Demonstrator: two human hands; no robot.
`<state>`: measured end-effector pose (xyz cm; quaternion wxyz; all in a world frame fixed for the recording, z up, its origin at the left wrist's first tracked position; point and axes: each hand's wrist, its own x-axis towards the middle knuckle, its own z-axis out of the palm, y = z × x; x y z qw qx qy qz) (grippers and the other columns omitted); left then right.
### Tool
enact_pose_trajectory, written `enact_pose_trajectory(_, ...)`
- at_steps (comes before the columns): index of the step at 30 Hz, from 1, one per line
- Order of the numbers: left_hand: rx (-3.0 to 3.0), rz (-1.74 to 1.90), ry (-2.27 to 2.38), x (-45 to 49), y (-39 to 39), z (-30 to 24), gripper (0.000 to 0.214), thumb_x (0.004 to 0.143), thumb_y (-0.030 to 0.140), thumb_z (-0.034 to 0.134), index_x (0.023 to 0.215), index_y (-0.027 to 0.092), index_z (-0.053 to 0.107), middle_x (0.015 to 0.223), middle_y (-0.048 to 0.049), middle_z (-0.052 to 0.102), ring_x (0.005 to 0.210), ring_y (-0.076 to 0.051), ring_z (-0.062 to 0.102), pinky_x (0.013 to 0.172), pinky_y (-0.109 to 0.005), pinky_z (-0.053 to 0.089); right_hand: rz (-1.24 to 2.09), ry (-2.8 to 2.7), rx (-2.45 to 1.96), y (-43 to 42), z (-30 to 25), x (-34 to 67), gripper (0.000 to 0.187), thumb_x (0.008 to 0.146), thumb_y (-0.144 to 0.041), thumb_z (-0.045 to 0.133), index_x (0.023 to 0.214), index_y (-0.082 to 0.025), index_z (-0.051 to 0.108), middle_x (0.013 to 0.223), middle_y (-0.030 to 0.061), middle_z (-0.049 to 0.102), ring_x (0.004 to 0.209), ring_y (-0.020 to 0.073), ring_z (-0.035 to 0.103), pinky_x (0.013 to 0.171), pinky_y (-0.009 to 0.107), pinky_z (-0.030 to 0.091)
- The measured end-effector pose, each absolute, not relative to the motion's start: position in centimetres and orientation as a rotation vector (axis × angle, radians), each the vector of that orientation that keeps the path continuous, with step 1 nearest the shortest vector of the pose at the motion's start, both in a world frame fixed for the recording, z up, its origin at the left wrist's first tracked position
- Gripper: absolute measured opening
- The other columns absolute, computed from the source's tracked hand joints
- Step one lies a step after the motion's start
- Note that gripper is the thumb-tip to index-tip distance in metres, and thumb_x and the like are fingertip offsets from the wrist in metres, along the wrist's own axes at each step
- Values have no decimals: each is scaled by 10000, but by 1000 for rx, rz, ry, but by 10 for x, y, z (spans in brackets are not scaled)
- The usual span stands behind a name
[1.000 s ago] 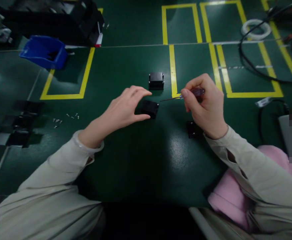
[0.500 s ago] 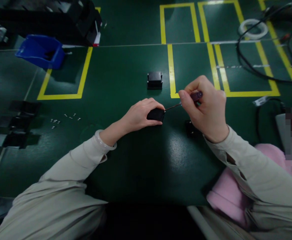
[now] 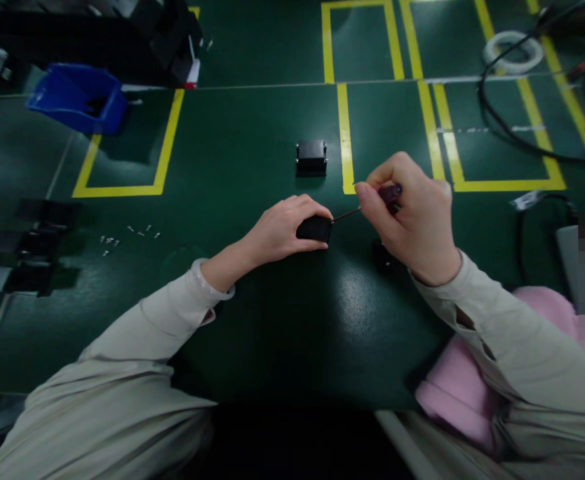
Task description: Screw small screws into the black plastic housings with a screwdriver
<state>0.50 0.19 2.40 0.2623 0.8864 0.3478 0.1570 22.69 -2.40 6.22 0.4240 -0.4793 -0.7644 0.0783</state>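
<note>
My left hand [image 3: 283, 232] is wrapped round a small black block [image 3: 315, 229] and holds it down on the green table [image 3: 252, 167]. My right hand [image 3: 408, 217] pinches a thin screwdriver [image 3: 372, 202] with a dark reddish handle. The screwdriver's metal tip reaches the right end of the held block. A second small black block [image 3: 311, 156] stands alone farther back beside a yellow line. A third black piece [image 3: 381, 255] lies partly hidden under my right hand.
Several tiny screws [image 3: 128, 235] lie scattered to the left. Black parts [image 3: 37, 248] sit at the left edge. A blue bin [image 3: 78, 97] stands at the back left, black cables [image 3: 517, 133] and a white ring [image 3: 513, 51] at the back right. Something pink [image 3: 472, 373] lies near my right elbow.
My left hand has closed down on the black block and drawn it slightly nearer. My right hand brought the screwdriver tip to the block's right end.
</note>
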Motion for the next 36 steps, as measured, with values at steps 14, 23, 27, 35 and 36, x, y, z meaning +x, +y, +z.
enact_pose_trajectory(14,2454,410,1025,8,-5,25,434,879,446,738,1218,194,639,1203,-77,681,1086,-238,617,939,-364,451,186,-1964,-1240,-29,67,224,227,968,-377,551,791,-235,563,596,-26,526,503,110,489,525,277,335)
enact_pose_trajectory(23,2626,309,1091,15,-10,32,452,891,483,710,1232,195,636,1162,-88,693,1044,-266,610,884,-387,420,36,-2020,-1359,-34,73,223,253,978,-389,532,798,-218,581,572,-22,477,484,100,436,526,285,268)
enact_pose_trajectory(27,2638,305,1086,15,-10,32,442,900,485,701,1229,197,635,1162,-85,692,1029,-257,612,866,-378,418,38,-2013,-1356,-32,72,224,269,980,-378,529,769,-214,560,575,-23,451,487,92,400,529,286,257)
enact_pose_trajectory(35,2729,237,1048,16,-7,38,456,887,478,723,1229,188,644,1150,-95,679,1033,-281,616,849,-389,431,199,-2110,-1274,-29,75,228,176,985,-377,496,901,-229,543,640,-9,525,512,109,461,517,271,289)
enact_pose_trajectory(36,2734,224,1040,16,-5,39,455,885,477,727,1228,189,646,1148,-96,677,1037,-284,618,847,-390,436,220,-2123,-1267,-29,75,228,164,986,-376,494,923,-233,542,674,0,558,527,115,483,520,273,300)
